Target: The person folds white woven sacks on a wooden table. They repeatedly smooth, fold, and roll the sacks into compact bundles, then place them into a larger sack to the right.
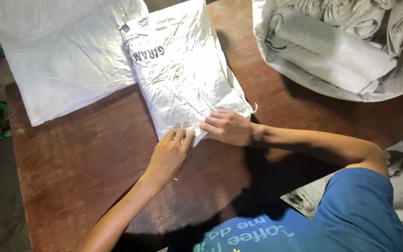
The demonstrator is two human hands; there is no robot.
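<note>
A folded white woven sack with dark printed lettering lies lengthwise on the brown wooden table. My left hand presses flat on the sack's near edge, fingers together and pointing away from me. My right hand rests on the sack's near right corner, fingers curled onto the fabric, pinning it down. The two hands sit side by side, almost touching. Neither hand lifts the sack off the table.
A second flat white sack lies at the table's far left, partly under the first. At the far right a large open sack holds rolled white sacks. Bare floor lies left of the table.
</note>
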